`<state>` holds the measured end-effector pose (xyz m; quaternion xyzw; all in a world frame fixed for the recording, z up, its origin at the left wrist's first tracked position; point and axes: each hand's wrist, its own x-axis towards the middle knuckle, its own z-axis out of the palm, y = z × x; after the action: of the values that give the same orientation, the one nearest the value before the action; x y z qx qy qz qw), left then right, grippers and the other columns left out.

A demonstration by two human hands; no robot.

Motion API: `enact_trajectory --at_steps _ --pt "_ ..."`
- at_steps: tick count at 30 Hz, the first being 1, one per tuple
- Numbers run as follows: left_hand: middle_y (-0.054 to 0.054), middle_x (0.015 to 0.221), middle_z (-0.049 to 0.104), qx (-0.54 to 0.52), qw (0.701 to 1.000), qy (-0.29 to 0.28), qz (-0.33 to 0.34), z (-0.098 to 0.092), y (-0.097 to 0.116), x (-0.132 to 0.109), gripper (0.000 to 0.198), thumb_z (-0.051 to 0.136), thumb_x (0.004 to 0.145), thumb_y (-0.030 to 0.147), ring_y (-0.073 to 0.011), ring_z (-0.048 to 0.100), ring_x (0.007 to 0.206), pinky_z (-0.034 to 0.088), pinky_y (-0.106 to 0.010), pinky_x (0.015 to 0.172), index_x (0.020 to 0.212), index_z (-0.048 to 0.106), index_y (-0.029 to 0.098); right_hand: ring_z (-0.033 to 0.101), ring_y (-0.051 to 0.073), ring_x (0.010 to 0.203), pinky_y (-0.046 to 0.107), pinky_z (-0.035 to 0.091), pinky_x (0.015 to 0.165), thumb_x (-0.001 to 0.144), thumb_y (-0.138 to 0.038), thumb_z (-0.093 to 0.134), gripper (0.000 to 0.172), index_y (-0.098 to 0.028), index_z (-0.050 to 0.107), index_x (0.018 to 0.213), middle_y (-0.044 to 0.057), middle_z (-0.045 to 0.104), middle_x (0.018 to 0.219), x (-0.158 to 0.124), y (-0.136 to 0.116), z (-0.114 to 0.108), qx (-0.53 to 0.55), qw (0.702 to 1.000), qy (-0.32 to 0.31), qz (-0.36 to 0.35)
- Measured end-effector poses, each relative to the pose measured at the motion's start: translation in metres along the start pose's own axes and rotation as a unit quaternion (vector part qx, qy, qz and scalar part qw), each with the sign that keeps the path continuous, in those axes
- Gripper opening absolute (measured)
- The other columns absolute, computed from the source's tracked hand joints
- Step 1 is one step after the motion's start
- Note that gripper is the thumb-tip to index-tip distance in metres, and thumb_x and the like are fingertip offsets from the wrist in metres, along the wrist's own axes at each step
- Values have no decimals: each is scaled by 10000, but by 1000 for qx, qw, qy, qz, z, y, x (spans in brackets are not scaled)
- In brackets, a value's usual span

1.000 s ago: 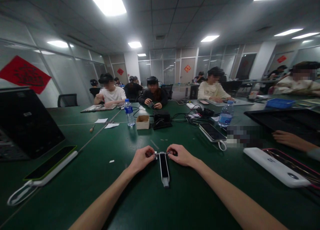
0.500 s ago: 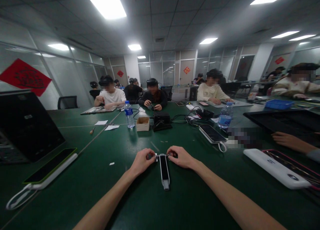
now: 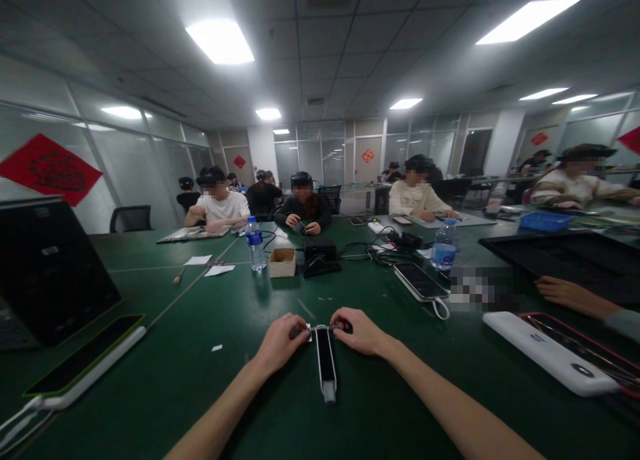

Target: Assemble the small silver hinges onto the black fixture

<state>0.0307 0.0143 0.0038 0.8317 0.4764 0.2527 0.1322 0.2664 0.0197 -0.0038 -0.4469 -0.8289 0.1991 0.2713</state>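
Just in front of me on the green table lies a slim, long object with a white rim and a black face, its grey end toward me. My left hand is closed in a pinch at the left of its far end, with a small white piece showing at the fingertips. Opposite it, my right hand is also pinched at the far end's right corner. What sits between the fingers of each hand is too small to make out.
A phone on a white power bank lies ahead right; another phone lies left. Farther off stand a water bottle, a small open box and a black device. A co-worker's hand rests at right, near a white case.
The whole scene sits slightly lower in view, as my head has tipped up a little. Both hands keep their pinch at the slim object's far end.
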Motion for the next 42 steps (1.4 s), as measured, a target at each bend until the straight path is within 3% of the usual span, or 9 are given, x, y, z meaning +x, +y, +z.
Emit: enact_trajectory --at_steps 16,28,42 --pt "-9 834 586 3 1000 -6 20 3 -3 1 108 563 819 268 -147 517 669 394 -257 625 880 601 188 498 126 696 250 411 626 801 -233 563 147 -168 623 919 17 568 817 0 1 -2 6 1000 -8 -3" --pt "-44 862 610 -16 999 -12 38 4 -8 2 226 476 878 314 -164 553 716 425 -278 679 906 661 187 497 116 684 227 408 619 774 -192 584 135 -167 629 899 7 571 787 0 -5 -4 -3 1000 1 2" --pt "-31 888 604 -21 1000 16 6 6 -9 0 158 560 821 293 -164 539 704 427 -267 634 906 651 196 507 124 706 236 418 616 802 -239 568 149 -183 623 929 15 576 844 0 -1 -2 2 1000 -9 6"
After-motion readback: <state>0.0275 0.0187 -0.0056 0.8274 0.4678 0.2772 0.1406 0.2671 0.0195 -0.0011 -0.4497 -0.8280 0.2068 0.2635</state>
